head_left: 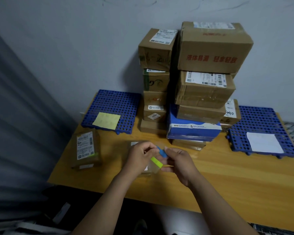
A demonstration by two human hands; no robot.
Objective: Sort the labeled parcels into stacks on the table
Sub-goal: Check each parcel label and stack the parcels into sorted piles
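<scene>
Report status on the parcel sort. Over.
Left grip pinches blue strip; right grip holds yellow-green strip. Small parcel beneath both, unstacked. Parcel stacks behind; nothing between.

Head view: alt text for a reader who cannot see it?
A left hand and right hand pinch a blue strip and a yellow-green strip above a wooden table; labeled cardboard parcels stand stacked against the wall behind.

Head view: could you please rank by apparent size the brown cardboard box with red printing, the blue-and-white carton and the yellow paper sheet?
1. Brown cardboard box with red printing.
2. Blue-and-white carton, partly covered by the cardboard boxes above.
3. Yellow paper sheet, clearly smallest.
</scene>
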